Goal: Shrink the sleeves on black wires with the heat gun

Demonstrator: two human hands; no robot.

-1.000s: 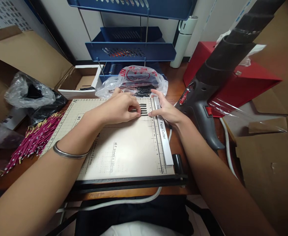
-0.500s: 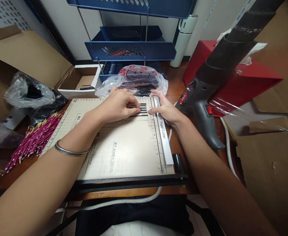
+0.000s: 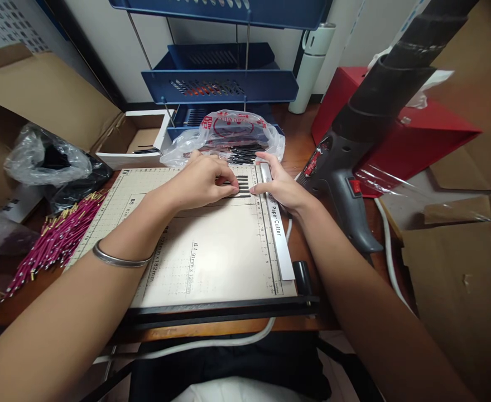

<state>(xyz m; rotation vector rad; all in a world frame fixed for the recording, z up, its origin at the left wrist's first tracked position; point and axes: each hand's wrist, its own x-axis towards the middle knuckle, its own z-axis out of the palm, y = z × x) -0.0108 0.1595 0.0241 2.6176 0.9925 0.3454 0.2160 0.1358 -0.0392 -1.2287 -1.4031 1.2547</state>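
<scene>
Several short, thin black strips (image 3: 244, 196) lie side by side across the upper right of a cream paper cutter (image 3: 220, 245). Over their left ends, my left hand (image 3: 206, 177) has thumb and forefinger pinched together at one strip; its other fingers are curled. A bangle circles that arm. My right hand (image 3: 282, 187) rests across the upper part of the cutter's white guard strip (image 3: 279, 240), thumb stretched toward the strips' right ends, forefinger pointing up and away, nothing held. Behind both hands, a clear plastic bag (image 3: 229, 125) contains many thin black pieces (image 3: 245, 153).
A grey heat gun-like tool (image 3: 346, 173) stands at right before a red box (image 3: 429, 128). Magenta wires (image 3: 61, 234) are bundled at left, near an open cardboard box (image 3: 57, 95). Blue tiered trays (image 3: 224, 86) and a pale flask (image 3: 312, 70) stand behind.
The view shifts very slightly. Both hands keep practically the same place and pose over the black strips.
</scene>
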